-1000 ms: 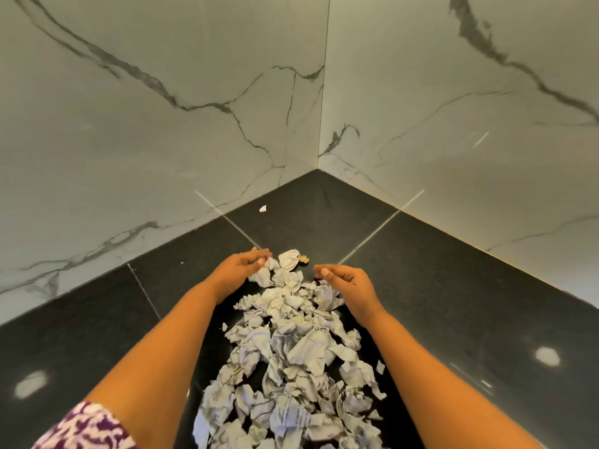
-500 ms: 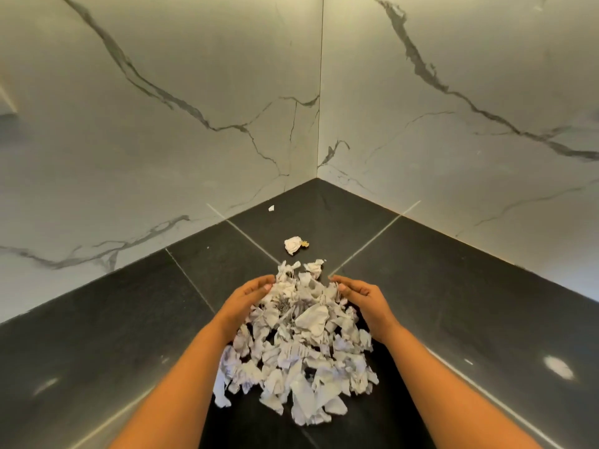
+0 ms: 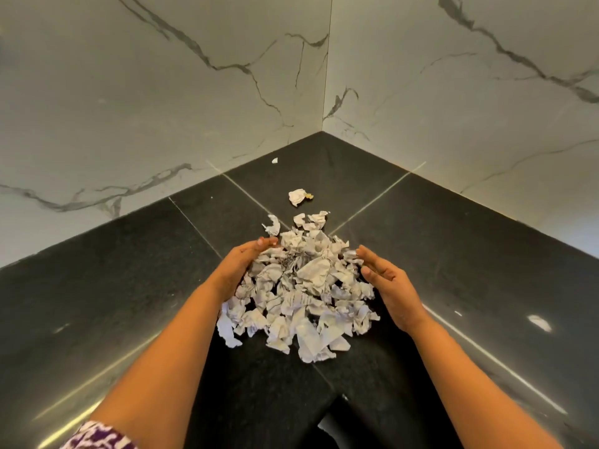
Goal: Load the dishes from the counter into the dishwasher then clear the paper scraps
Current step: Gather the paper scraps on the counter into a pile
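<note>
Paper scraps [image 3: 301, 286], crumpled heap on dark table [image 3: 129, 286], lying between both hands: left hand [image 3: 241, 267] fingers [image 3: 256, 246] relaxed, touching its left flank; right hand [image 3: 385, 283] spread, empty, just beside its right; stray ball [image 3: 297, 196] beyond both.

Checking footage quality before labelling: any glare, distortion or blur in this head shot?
Head view: bright glare patches on the black counter at right and lower left; wide-angle stretches the forearms toward the bottom edge; paper scraps, left hand and right hand look sharp.
</note>
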Demonstrator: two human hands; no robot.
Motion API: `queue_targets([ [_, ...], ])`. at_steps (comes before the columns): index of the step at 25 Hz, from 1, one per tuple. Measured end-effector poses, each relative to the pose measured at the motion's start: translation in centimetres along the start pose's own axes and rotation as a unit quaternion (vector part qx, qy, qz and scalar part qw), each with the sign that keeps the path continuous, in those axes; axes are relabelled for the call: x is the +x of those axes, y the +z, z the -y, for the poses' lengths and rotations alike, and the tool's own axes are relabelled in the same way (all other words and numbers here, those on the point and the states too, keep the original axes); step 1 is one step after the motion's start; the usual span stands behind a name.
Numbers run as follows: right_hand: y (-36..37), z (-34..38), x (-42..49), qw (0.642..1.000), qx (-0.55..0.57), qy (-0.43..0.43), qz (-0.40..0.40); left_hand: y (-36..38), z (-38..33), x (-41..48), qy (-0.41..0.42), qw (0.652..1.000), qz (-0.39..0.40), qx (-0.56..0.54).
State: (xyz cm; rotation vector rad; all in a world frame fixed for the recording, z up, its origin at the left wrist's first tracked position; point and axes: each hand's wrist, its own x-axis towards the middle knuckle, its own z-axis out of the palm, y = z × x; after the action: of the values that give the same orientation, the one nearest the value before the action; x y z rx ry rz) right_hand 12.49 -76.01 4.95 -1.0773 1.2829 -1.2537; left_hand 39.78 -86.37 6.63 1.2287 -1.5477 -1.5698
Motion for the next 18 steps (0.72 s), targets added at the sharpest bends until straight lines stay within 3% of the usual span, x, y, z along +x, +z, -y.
queue_targets([
  [3, -0.8, -0.2, -2.1, 0.996, -0.076, 0.022, 0.049, -0.8, 0.9, -1.8, 0.018, 0.992, -0.034, -0.124],
  [5, -1.2, -0.2, -2.9, 0.977, -0.197, 0.036, 0.077, -1.8, 1.9, -4.1, 0.039, 0.990, -0.034, -0.128],
  [8, -0.8, 0.2, -3.1, 0.891, -0.438, 0.030, 0.113, -3.0, 3.0, -7.4, 0.019, 0.998, 0.028, 0.053],
  [10, 0.3, 0.5, -2.4, 0.853, -0.511, 0.013, 0.104, -2.6, 3.4, -8.2, -0.004, 0.968, 0.036, 0.249],
  [12, 1.8, 0.8, -1.3, 0.854, -0.512, -0.010, 0.085, -0.6, 3.4, -7.8, 0.019, 0.898, 0.046, 0.437],
  [13, 2.6, 1.0, -0.9, 0.861, -0.501, -0.021, 0.078, 0.6, 3.4, -7.3, 0.034, 0.881, 0.042, 0.469],
  [16, 4.1, 2.1, -0.2, 0.919, -0.392, -0.029, 0.027, 2.4, 2.7, -6.1, 0.054, 0.936, -0.006, 0.349],
  [18, 3.7, 3.0, -0.5, 0.942, -0.335, -0.015, 0.000, 1.6, 3.0, -5.8, 0.066, 0.951, -0.014, 0.303],
])
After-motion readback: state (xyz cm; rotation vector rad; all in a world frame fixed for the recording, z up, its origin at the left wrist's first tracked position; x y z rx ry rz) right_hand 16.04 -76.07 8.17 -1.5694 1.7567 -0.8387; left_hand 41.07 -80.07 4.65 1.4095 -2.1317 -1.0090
